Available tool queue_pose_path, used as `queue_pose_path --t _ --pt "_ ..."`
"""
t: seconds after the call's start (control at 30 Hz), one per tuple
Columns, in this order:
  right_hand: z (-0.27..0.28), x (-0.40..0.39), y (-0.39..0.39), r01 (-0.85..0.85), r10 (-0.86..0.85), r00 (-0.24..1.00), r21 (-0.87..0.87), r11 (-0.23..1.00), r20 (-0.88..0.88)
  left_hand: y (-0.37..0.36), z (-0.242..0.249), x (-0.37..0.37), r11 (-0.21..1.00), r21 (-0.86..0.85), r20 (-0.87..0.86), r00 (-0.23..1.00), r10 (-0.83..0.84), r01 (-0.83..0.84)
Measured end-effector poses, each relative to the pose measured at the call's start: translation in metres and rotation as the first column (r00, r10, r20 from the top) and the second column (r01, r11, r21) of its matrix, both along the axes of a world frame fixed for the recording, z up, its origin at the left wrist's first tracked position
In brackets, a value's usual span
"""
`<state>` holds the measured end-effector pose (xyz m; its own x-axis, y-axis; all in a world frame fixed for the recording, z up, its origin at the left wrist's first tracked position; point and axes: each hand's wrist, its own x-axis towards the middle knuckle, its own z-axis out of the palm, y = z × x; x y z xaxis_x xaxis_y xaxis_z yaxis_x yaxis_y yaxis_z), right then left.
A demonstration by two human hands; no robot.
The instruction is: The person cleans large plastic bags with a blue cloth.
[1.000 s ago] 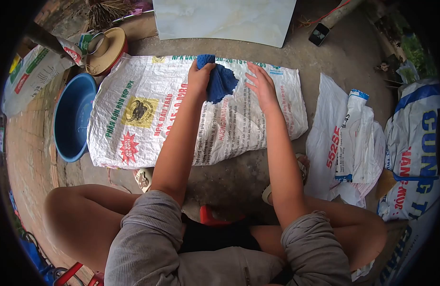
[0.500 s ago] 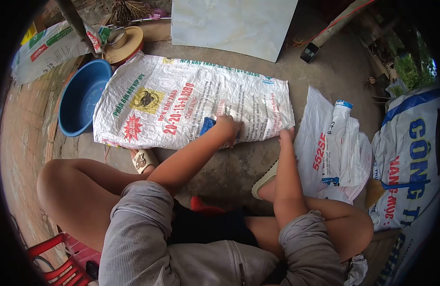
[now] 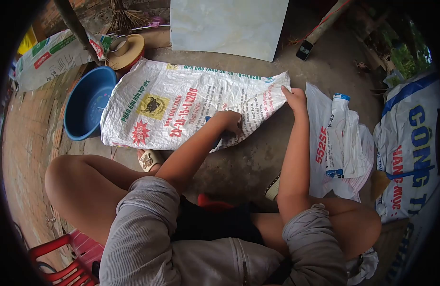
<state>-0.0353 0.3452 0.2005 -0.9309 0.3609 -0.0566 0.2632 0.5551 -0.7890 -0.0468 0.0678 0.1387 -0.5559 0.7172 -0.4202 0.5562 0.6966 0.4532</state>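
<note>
A white woven fertilizer sack (image 3: 182, 95) with red and green print lies flat across the ground in front of me. My left hand (image 3: 229, 122) is closed and rests on the sack's printed face, right of the middle. Bits of a dark blue piece, perhaps a cloth (image 3: 208, 118), show beside and under that hand; most of it is hidden. At the sack's right end, my right hand (image 3: 296, 99) pinches the edge, which is raised and creased toward the far corner.
A blue basin (image 3: 89, 105) stands left of the sack, near a straw hat with a metal cup (image 3: 119, 46). Other white sacks (image 3: 341, 143) lie to my right. Farther back are a pale board (image 3: 229, 28) and a pole. A red plastic chair (image 3: 63, 257) is at lower left.
My right hand has moved up and away from me along the sack's right end, pulling the near corner up. My left hand stays on the sack, now covering more of the blue piece.
</note>
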Motion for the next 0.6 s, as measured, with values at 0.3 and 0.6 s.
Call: queue_pose_path --t 0.3,0.6 --pt "0.055 0.000 -0.054 0.270 -0.314 0.949 -0.467 0.842 -0.018 -0.005 0.056 -0.013 0.990 0.140 -0.044 0.999 0.005 0.001" --pt "0.067 0.032 -0.047 -0.287 0.136 0.949 -0.603 0.744 -0.285 -0.034 0.066 -0.038 0.914 0.392 0.202 0.979 0.024 -0.103"
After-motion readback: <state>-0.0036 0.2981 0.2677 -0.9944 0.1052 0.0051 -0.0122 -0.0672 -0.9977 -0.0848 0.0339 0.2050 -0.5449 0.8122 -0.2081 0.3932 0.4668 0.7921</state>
